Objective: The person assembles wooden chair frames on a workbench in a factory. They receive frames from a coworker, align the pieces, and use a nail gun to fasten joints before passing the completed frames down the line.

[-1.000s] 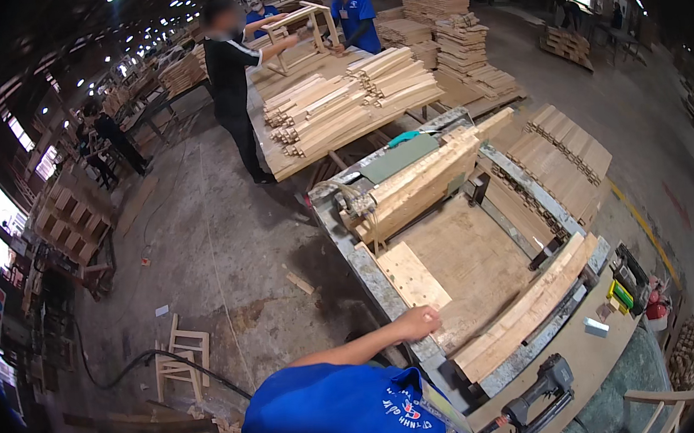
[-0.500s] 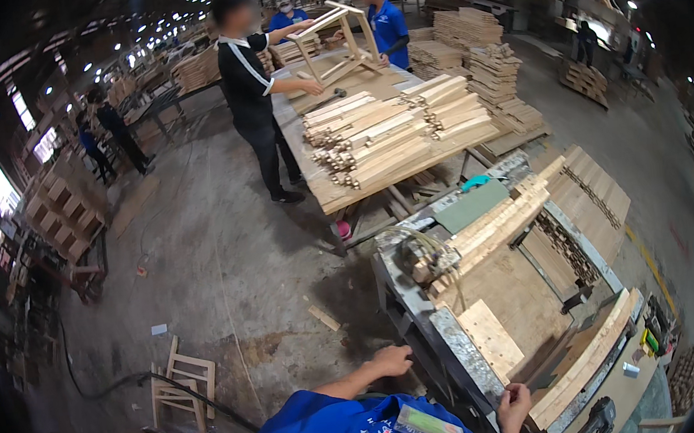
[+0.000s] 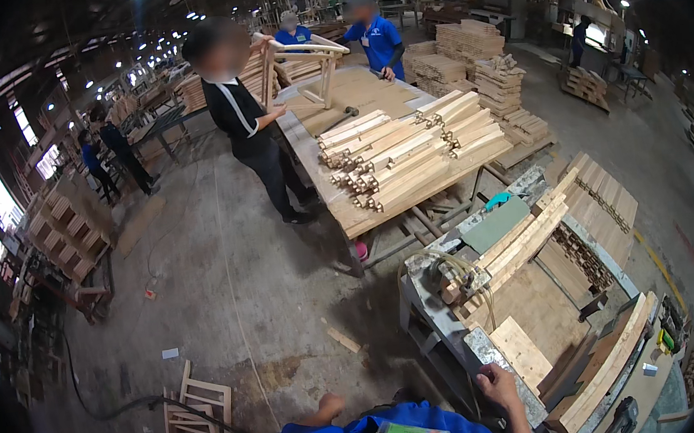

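My left hand [image 3: 327,408] hangs low beside my blue shirt, over the concrete floor. It is small and smeared, so its fingers cannot be read. My right hand [image 3: 497,385] is loosely closed, fingers curled, at the near left edge of a metal-framed work machine [image 3: 483,349]. No object shows in it; whether it touches the frame I cannot tell. Close by, a pale wooden board [image 3: 521,356] lies on the machine. Long light wood strips [image 3: 533,236] rest across its far part, and a curved strip [image 3: 608,368] runs along its right side.
Turned wooden legs [image 3: 408,152] are piled on a table [image 3: 348,226] ahead. A person in black [image 3: 243,130] holds a wooden frame [image 3: 311,57] there; a person in blue [image 3: 380,42] stands opposite. Small wooden frames [image 3: 202,406] and a dark hose [image 3: 123,411] lie on the left floor.
My left hand has drawn back toward my body, away from the machine. My right hand sits slightly higher in view. The person in black has tilted and shifted the wooden frame leftward; my view has moved.
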`<state>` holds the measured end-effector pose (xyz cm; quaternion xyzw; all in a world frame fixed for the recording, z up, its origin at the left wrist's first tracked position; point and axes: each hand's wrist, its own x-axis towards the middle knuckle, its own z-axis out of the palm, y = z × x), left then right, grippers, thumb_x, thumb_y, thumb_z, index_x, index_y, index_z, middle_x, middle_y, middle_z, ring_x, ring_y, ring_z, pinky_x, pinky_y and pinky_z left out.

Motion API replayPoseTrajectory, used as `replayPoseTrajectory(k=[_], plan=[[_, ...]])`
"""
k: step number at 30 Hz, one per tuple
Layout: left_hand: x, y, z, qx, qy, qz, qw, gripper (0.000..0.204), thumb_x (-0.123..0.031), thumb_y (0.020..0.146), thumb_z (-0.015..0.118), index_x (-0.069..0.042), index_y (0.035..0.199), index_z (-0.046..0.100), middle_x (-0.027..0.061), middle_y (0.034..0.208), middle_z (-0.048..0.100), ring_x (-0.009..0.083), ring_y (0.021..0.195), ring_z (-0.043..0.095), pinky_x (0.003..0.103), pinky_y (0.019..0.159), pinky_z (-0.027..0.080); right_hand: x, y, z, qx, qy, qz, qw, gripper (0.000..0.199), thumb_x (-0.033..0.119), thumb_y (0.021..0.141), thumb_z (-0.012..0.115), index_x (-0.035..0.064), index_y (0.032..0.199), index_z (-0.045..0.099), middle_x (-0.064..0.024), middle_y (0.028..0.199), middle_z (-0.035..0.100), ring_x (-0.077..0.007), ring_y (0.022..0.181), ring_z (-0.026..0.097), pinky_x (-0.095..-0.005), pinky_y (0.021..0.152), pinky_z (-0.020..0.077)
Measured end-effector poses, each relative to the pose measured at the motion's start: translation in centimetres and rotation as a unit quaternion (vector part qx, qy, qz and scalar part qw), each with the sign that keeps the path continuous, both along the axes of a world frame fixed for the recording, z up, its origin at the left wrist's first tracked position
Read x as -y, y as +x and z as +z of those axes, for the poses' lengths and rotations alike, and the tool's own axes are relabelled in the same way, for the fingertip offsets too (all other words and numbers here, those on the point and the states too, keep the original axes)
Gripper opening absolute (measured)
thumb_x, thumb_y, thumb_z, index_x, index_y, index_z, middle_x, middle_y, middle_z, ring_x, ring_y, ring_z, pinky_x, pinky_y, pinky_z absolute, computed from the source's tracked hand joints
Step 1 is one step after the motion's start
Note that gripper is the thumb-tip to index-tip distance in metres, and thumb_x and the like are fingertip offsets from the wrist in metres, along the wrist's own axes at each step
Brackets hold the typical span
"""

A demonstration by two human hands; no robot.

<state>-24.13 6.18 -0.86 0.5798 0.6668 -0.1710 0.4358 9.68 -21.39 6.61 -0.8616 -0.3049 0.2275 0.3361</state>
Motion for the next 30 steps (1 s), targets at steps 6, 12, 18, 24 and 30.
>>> replayPoseTrajectory(k=[6,12,18,24,30], plan=[[3.1,-0.9,-2.7,0.091,0.051,-0.495,0.863,0.032,-0.036,0.086,0.065,-0.011,0.100,0.079,0.0134,0.104,0.077,0.0361,0.094,0.074,0.047,0.084,0.058,1.1,-1.5,-1.1,-0.056,-0.080,0.067,0.993,0.037,0.033,0.091,0.077,0.0095,0.119,0.071,-0.0159,0.098,0.076,-0.0328,0.091,0.074,-0.0428,0.083,0.0585],[2.2,2.3,-3.8,0.166,0.101,-0.391,0.900,0.028,-0.034,0.089,0.065,-0.011,0.099,0.078,0.0110,0.091,0.077,0.0316,0.079,0.074,0.044,0.071,0.058,1.7,-1.7,-0.1,-0.062,-0.148,0.111,0.981,0.040,0.037,0.093,0.075,0.0087,0.121,0.071,-0.0161,0.102,0.076,-0.0298,0.093,0.074,-0.0393,0.085,0.0582],[-2.2,6.2,0.5,0.257,0.026,0.171,0.951,0.009,-0.017,0.092,0.068,-0.009,0.090,0.073,0.0030,0.066,0.065,0.0145,0.057,0.063,0.031,0.051,0.051,0.6,-0.7,1.3,-0.036,-0.112,0.117,0.986,0.040,0.034,0.093,0.075,0.0079,0.123,0.070,-0.0167,0.107,0.076,-0.0313,0.097,0.074,-0.0398,0.087,0.0582],[-8.5,8.4,6.0,0.445,0.100,0.296,0.840,0.025,-0.031,0.100,0.067,-0.007,0.095,0.068,0.0017,0.075,0.066,0.0098,0.062,0.061,0.026,0.052,0.048,-1.2,0.2,1.1,-0.050,-0.041,0.145,0.987,0.036,0.028,0.096,0.074,0.0042,0.123,0.068,-0.0123,0.104,0.076,-0.0237,0.090,0.074,-0.0360,0.080,0.0588],[-25.6,2.9,17.2,0.582,0.381,0.272,0.665,0.041,-0.042,0.104,0.065,-0.003,0.114,0.065,0.0013,0.096,0.066,0.0087,0.081,0.059,0.026,0.071,0.048,-4.9,0.5,2.6,-0.334,0.042,0.103,0.936,0.027,0.019,0.103,0.069,0.0031,0.124,0.065,-0.0070,0.095,0.072,-0.0142,0.080,0.070,-0.0293,0.070,0.0574]])
